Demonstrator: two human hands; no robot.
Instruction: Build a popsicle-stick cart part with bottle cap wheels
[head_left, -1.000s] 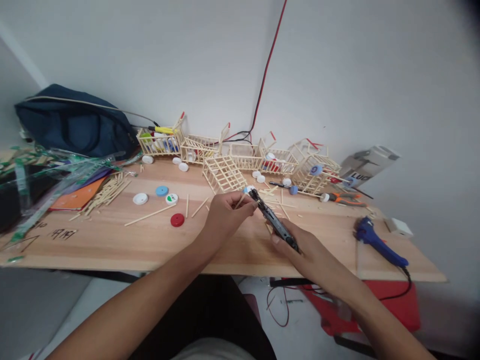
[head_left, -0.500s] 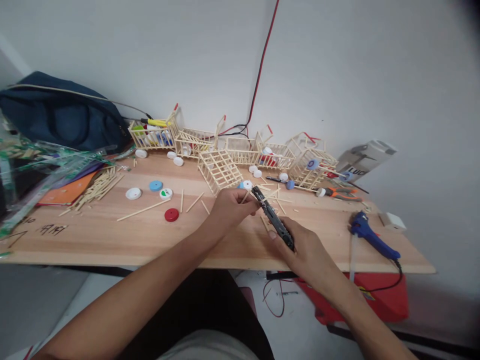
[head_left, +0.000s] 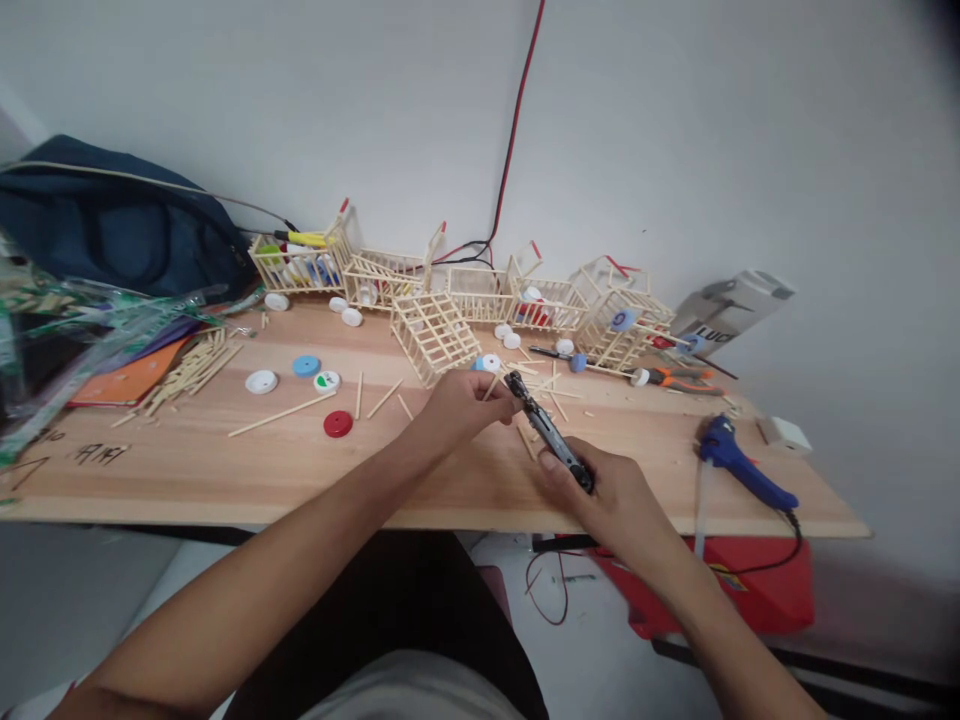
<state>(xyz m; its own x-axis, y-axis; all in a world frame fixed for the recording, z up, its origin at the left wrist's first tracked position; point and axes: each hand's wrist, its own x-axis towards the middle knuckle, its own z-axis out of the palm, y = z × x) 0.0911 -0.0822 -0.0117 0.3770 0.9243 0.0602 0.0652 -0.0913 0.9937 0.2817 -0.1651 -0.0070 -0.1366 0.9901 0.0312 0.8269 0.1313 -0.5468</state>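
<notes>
My right hand [head_left: 600,480] is wrapped round a dark grey multi-tool [head_left: 551,432], which slants up and left over the table. Its black tip is beside the fingers of my left hand [head_left: 469,405]. Those fingers are pinched on a thin wooden stick [head_left: 492,386], whose short end sticks up by the tool's tip. Whether tool and stick touch is hard to make out. Just behind my left hand, a small cart basket made of sticks [head_left: 435,340] lies tipped over. Loose cut sticks [head_left: 559,395] are scattered beyond the tool.
More stick carts [head_left: 300,262] line the wall. Left lie bottle caps, including a red cap [head_left: 338,424], and a pile of sticks [head_left: 191,372]. Right are orange-handled pliers [head_left: 686,380] and a blue glue gun [head_left: 750,465] near the front edge. A blue bag [head_left: 127,225] rests far left.
The multi-tool has turned slightly in my right hand, now showing a lighter grey side. The stick piece that crossed its tip no longer shows there. The view has shifted a little.
</notes>
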